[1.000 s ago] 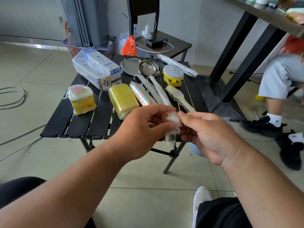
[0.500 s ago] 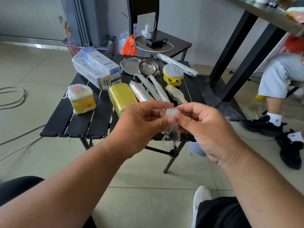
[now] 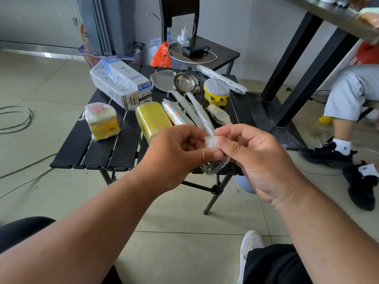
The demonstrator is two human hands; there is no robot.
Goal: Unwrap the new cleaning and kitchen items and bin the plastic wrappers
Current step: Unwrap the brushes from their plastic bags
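Wrapper plastic (image 3: 211, 142), balled up, is pinched between the left hand (image 3: 174, 158) and right hand (image 3: 256, 160), fingers curled on it, above the black desk's (image 3: 92, 154) near edge. Left to right, the sponge pack (image 3: 101, 120), boxed pack (image 3: 119, 83), yellow sponge (image 3: 152, 119) and ladle (image 3: 185, 84) still look wrapped, so most work likely remains. No bin shows; open floor lies left.

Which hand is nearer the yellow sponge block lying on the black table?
Left. The left hand overlaps the near end of the yellow sponge block in this view, while the right hand sits further right; both pinch the plastic wrapper.
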